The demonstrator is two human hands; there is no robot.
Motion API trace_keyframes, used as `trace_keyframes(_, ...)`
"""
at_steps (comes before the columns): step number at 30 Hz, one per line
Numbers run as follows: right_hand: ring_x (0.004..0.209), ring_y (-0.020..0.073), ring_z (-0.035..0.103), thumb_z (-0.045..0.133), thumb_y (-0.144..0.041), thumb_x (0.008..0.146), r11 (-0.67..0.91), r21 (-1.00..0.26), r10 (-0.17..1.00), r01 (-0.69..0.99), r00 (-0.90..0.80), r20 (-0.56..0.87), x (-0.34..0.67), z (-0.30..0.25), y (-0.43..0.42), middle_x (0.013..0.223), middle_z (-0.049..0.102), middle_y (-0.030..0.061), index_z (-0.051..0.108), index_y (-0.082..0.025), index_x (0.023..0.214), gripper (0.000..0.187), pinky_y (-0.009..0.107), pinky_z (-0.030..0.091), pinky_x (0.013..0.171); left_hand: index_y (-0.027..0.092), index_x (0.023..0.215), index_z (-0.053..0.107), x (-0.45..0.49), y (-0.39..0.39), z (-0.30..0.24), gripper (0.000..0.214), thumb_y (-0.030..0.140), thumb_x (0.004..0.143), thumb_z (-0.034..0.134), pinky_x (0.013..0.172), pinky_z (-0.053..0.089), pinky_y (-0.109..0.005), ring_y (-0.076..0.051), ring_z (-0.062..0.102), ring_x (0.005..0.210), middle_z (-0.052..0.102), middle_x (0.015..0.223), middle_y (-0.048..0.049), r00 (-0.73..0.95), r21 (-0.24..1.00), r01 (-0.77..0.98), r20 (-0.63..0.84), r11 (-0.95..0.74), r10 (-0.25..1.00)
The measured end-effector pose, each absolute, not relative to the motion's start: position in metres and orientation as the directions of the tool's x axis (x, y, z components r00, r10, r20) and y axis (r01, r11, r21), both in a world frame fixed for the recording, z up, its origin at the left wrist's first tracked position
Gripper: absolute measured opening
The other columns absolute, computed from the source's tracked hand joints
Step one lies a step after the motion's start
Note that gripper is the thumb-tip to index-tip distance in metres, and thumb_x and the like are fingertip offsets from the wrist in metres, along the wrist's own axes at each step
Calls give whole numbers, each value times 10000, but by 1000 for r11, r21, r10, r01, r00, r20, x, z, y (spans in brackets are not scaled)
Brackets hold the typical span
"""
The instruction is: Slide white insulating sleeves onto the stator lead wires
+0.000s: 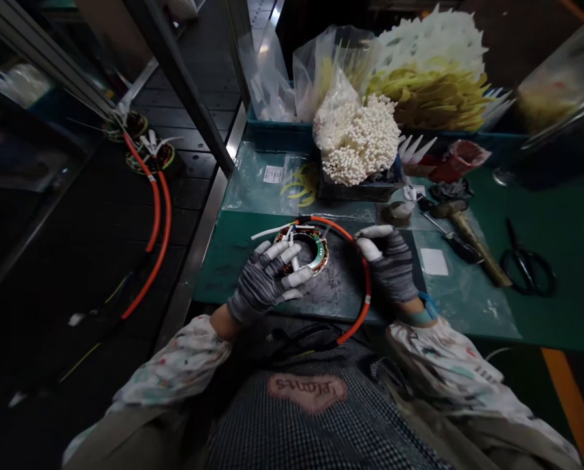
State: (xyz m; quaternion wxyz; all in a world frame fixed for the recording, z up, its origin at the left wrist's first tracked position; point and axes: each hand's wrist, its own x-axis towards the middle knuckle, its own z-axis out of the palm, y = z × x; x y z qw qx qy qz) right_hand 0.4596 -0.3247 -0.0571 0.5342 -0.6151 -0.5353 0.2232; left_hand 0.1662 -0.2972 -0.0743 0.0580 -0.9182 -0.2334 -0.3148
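Note:
A round wound stator ring [316,251] with white sleeved leads lies on a dark mat [333,287] on the green bench. My left hand [269,277], in a grey glove with white fingertips, rests on the ring's left side with its fingers spread over it. An orange cable [367,287] curves from the ring's top round to the right and down towards my lap. My right hand [389,261], gloved the same way, is closed round this orange cable near the ring's right side.
A bag of white sleeves [355,140] and yellow strips [433,98] stand in bins behind the mat. To the right lie a hammer [472,241], a screwdriver [455,243] and black scissors [526,264]. Two more stators with orange cables [157,209] lie on the dark conveyor at left.

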Motion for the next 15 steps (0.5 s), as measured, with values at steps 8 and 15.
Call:
trace_keyframes(8, 900, 235, 727, 739, -344, 911, 56, -898, 889, 436, 388, 243, 482, -67, -360, 967, 773, 44, 719, -240, 982, 128, 449, 609, 884, 430, 1286, 720, 178, -302, -40, 379, 347, 931, 823, 1190, 429, -390, -201, 631, 1252, 774, 1223, 19, 673, -112, 547, 648, -830, 356)
trace_keyframes(15, 955, 270, 739, 673, -417, 922, -16, -753, 846, 658, 410, 340, 532, -63, -345, 1030, 784, 90, 725, -231, 1047, 231, 500, 605, 941, 269, 734, 713, 155, -307, -47, 354, 551, 945, 751, 707, 511, -389, -250, 676, 774, 713, 698, -11, 584, 9, 634, 650, -774, 486)
